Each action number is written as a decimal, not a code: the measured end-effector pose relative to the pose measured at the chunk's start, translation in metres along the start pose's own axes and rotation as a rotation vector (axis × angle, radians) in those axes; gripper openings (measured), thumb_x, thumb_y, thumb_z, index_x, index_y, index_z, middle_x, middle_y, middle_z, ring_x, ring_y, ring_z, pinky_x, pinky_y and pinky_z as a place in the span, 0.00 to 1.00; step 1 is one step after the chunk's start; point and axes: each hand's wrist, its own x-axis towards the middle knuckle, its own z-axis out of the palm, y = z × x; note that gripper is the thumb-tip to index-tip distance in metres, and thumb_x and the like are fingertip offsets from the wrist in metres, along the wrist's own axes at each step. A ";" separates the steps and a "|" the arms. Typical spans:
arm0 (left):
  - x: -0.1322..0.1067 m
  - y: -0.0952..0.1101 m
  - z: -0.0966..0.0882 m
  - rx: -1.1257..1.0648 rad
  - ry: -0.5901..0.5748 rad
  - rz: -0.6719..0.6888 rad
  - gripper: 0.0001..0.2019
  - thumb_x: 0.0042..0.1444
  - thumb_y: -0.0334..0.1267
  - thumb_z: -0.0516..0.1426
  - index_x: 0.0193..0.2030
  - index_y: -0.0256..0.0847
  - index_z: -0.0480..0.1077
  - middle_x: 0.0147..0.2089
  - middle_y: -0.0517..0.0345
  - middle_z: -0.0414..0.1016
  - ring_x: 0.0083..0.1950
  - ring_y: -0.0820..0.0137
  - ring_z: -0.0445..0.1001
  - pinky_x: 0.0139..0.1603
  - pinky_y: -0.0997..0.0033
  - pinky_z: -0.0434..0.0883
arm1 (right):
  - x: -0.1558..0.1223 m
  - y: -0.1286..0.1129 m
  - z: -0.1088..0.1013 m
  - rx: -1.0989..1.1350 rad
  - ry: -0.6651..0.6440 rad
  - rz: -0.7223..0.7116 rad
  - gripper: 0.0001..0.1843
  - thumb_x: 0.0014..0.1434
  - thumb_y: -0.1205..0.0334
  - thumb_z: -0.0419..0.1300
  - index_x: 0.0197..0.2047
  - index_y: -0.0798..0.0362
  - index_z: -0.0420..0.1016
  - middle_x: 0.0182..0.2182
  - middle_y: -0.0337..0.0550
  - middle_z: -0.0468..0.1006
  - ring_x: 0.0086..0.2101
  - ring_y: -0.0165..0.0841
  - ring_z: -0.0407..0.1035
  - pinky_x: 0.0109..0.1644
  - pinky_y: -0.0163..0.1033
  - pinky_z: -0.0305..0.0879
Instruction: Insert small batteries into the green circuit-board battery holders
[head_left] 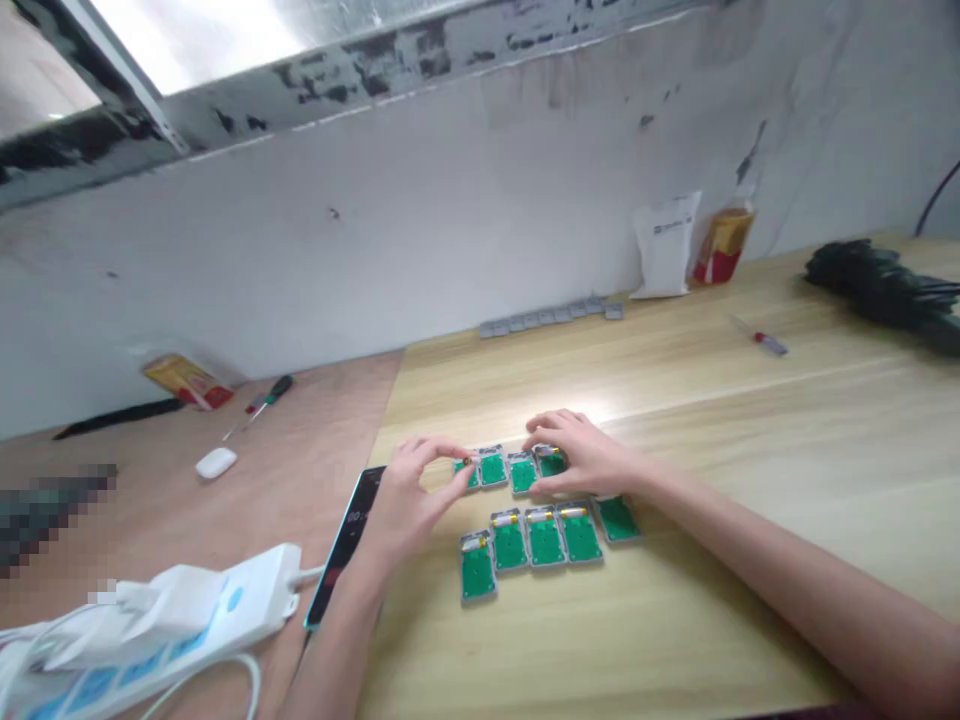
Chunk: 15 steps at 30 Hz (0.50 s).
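On the pale, wood-grained counter (pixel 675 420), flat green rectangular boards (pixel 546 540) (each in a grey frame, with a brassy cylinder at the top) lie in two rows. The left hand (pixel 405 500) has its fingers pinched on the back row's leftmost board (pixel 469 472). The right hand (pixel 589 455) has its fingers curled, clamping the rightmost board (pixel 553 463).

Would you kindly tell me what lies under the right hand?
One green board peeks out under the fingers of the right hand; the rest of it, and anything else beneath the palm, is covered.
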 end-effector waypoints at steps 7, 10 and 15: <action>0.029 0.006 0.026 -0.126 -0.033 -0.082 0.06 0.58 0.41 0.60 0.39 0.43 0.76 0.40 0.58 0.78 0.45 0.65 0.75 0.50 0.66 0.68 | 0.001 0.006 0.002 0.004 0.035 -0.022 0.27 0.51 0.42 0.67 0.50 0.48 0.75 0.53 0.48 0.71 0.55 0.44 0.62 0.59 0.51 0.56; 0.034 0.003 0.033 -0.156 -0.077 -0.103 0.07 0.57 0.42 0.60 0.37 0.43 0.76 0.41 0.57 0.79 0.45 0.64 0.76 0.50 0.65 0.68 | 0.001 0.007 0.003 0.005 0.041 -0.027 0.27 0.51 0.42 0.67 0.50 0.47 0.75 0.53 0.48 0.71 0.55 0.44 0.62 0.59 0.51 0.56; 0.029 -0.001 0.038 -0.206 -0.059 -0.181 0.07 0.57 0.42 0.60 0.36 0.42 0.75 0.40 0.56 0.79 0.44 0.64 0.76 0.50 0.65 0.68 | 0.000 0.007 0.003 0.005 0.048 -0.031 0.27 0.51 0.42 0.67 0.50 0.47 0.75 0.53 0.47 0.72 0.54 0.44 0.62 0.59 0.50 0.56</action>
